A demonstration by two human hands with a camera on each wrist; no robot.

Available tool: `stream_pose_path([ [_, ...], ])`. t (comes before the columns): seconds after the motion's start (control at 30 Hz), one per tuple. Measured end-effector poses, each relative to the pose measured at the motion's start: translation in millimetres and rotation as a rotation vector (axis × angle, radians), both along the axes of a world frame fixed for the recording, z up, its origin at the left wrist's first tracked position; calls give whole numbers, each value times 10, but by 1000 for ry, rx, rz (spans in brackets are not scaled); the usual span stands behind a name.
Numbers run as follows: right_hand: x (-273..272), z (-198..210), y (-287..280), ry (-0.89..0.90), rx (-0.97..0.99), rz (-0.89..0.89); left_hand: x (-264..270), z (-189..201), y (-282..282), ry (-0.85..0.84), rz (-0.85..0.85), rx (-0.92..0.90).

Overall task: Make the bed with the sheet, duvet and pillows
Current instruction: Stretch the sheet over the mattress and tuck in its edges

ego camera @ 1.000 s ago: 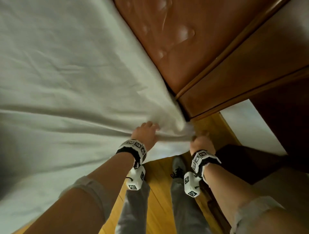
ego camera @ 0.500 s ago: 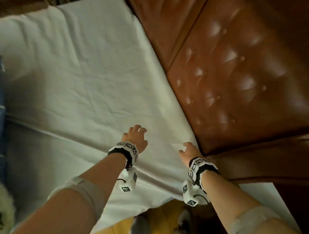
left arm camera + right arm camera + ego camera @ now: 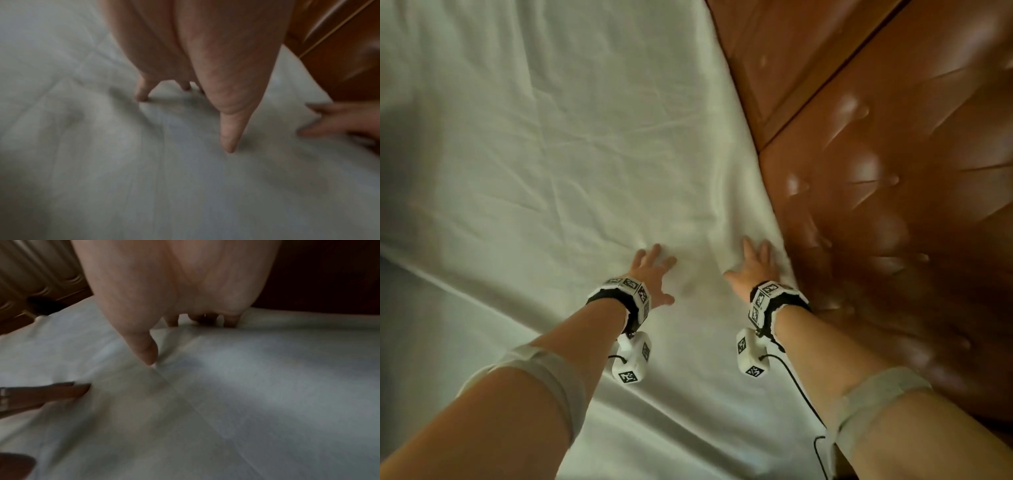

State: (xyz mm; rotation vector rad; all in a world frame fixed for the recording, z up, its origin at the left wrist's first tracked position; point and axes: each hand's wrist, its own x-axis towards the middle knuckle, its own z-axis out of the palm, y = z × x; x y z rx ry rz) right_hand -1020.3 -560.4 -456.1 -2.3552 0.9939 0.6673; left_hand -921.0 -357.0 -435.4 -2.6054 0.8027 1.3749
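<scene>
Hands, left hand (image 3: 652, 270) and right hand (image 3: 755, 267), press flat, fingers spread, on sheet (image 3: 544, 144).

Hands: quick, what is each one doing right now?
Left hand: open, fingers spread flat on the sheet.
Right hand: open, flat on the sheet.

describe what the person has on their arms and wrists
Each wrist carries a black band topped with white blocks printed with black square markers: left hand, right hand. A white marked box hangs under each wrist, with a thin black cable trailing from it. Grey sleeves are pushed up the forearms.
</scene>
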Motion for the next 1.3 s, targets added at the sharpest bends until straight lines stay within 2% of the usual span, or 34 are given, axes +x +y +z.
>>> stream_pose_path([
  [0.07, 54, -80, -43, -27, -42, 60, -66, -87, 25, -39, -15, 35],
  [0.1, 96, -80, -91, -49, -41, 29, -60, -75, 27, -60, -14, 28],
  [0.2, 335, -89, -284, -86, 70, -216, 109, -27, -50, -108, 16, -42],
  [0.27, 464, -85, -390, -51, 163, -383, 202, -11, -166, -169, 11, -4],
  [0.43, 474, -210, -498, 28, 232, -513, 285, -105, -376, -216, 17, 77],
  [0.53, 565, -209, -364, 29, 115, -452, 285, -89, -376, -202, 45, 84],
  [0.63, 746, -5, -341, -114, -36, -187, 409, 46, -402, -207, 68, 27],
  [0.7, 974, 168, -420, -215, -51, -11, 678, 200, -492, -322, 52, -71],
  [0.77, 1302, 309, -522, -248, -55, 77, 1061, 340, -603, -431, 83, -172],
  [0.83, 1676, 410, -643, -238, -37, 109, 1466, 401, -732, -446, 119, -214],
  [0.93, 2234, 424, -837, -200, -8, 176, 1977, 370, -912, -370, 137, -176],
  [1.03, 2746, 292, -957, -128, 13, 138, 2292, 151, -999, -254, 124, -88],
  [1.17, 3210, -78, -1063, -52, 172, -39, 2488, -271, -1011, -178, 194, -20],
  [1.3, 3482, -296, -1243, -49, 318, -208, 2606, -269, -1163, -89, 238, 57],
])
